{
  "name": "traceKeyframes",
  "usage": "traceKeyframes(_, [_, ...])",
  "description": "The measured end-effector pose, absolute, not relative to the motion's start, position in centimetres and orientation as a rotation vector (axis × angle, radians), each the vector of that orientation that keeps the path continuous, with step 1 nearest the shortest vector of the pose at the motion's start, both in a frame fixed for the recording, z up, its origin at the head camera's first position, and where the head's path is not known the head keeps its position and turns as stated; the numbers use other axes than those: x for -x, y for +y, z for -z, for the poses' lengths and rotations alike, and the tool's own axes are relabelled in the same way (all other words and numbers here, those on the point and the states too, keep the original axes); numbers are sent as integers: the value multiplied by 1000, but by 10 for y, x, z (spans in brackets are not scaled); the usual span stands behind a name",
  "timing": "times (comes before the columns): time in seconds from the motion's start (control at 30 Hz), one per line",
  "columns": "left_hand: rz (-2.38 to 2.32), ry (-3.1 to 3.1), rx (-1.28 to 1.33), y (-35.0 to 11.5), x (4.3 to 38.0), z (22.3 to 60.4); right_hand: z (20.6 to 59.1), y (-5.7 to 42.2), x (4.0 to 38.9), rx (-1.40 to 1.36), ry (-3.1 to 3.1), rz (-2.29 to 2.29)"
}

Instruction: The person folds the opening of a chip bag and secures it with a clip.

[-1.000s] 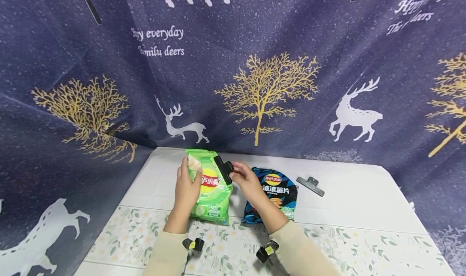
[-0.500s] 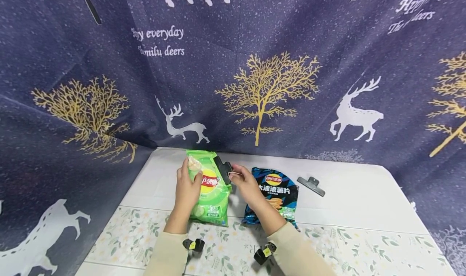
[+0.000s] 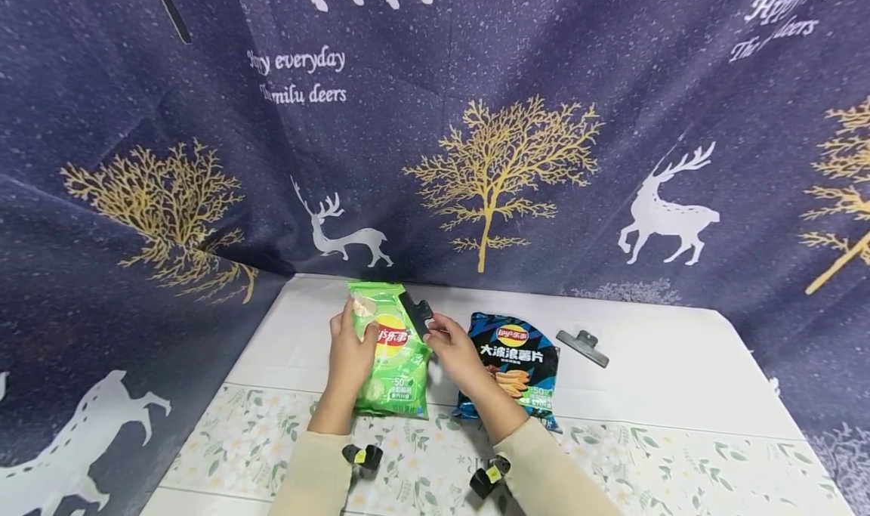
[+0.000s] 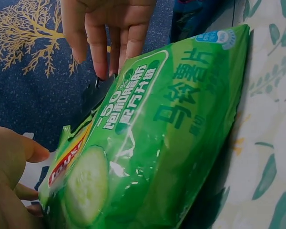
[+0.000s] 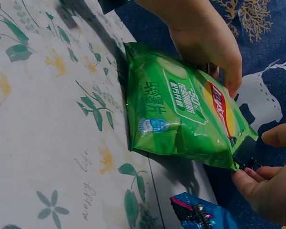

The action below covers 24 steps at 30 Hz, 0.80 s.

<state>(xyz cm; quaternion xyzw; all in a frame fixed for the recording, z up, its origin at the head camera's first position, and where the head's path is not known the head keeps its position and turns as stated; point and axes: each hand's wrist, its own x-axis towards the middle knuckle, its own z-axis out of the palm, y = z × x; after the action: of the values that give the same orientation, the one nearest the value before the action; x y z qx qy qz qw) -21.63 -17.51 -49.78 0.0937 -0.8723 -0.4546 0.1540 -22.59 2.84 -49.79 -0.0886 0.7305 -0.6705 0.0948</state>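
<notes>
A green bag of potato chips [image 3: 390, 376] stands leaning back on the table, clearest in the left wrist view. My left hand [image 3: 350, 350] grips its left side, with the thumb over the front. A black bag clip [image 3: 416, 313] sits slanted across the bag's upper right edge. My right hand [image 3: 458, 353] has its fingers about the clip's handle; the clip [image 5: 245, 151] lies between thumb and fingers in the right wrist view. How firmly they hold it is hard to see. Part of the clip is hidden behind the right hand.
A black and blue chip bag [image 3: 519, 353] lies right of the green one, partly behind my right forearm. Farther right lies a grey bag clip [image 3: 583, 347]. A patterned dark cloth [image 3: 435, 161] hangs behind the white table [image 3: 680, 365].
My right hand has shifted slightly down and left along the clip, covering its lower end. The left hand keeps its hold, and the green bag has moved only a little.
</notes>
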Motion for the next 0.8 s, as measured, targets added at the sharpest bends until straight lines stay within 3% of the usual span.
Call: traceKeyframes(0.8, [1298,-2586,-276,-177,221,505,510,25,231,325,2141,1854])
